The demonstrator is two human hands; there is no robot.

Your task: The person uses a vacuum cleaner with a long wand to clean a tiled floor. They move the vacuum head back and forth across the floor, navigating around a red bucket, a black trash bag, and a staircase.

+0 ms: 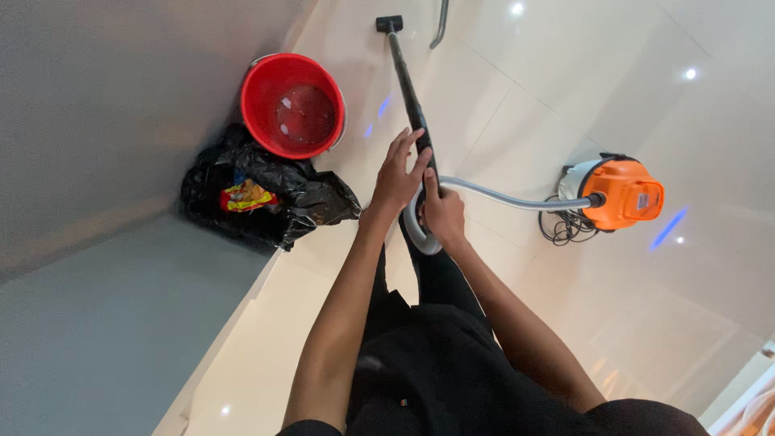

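Both hands, left hand (pixel 397 173) and right hand (pixel 443 215), clench the vacuum wand (pixel 408 89), steering its nozzle (pixel 389 23) across the floor (pixel 517 105).

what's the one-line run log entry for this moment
left hand: on black vacuum wand | right hand: grips wand | orange canister vacuum: right

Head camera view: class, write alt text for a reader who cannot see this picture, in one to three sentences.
Seen from above, a person's left hand and right hand hold the black vacuum wand, whose nozzle rests on the pale tiled floor. A grey hose leads to an orange canister vacuum. A red bucket and black rubbish bag stand by the wall.
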